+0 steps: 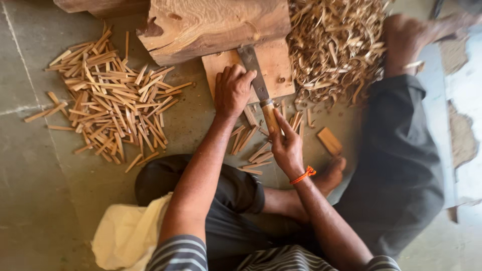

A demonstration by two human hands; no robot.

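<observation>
From the head view, the person sits cross-legged on a grey stone floor [35,200] with faint joint lines running across the left of the frame. At upper centre a flat wooden chopping board [276,65] lies on the floor, partly under a thick block of timber [211,25].

The right hand [286,145], with an orange thread [303,175] at the wrist, has its fingers clamped round the wooden handle of a broad-bladed knife [253,70], whose blade lies across the board.

The left hand [232,90] rests on the board just left of the blade, fingers curled together; what they press on is hidden.

A large heap of split wooden sticks [113,100] fills the upper left, and more sticks [251,145] lie scattered between the hands. A pile of curled wood shavings [336,45] sits upper right. A cream cloth [125,236] lies at lower left beside the knee.
</observation>
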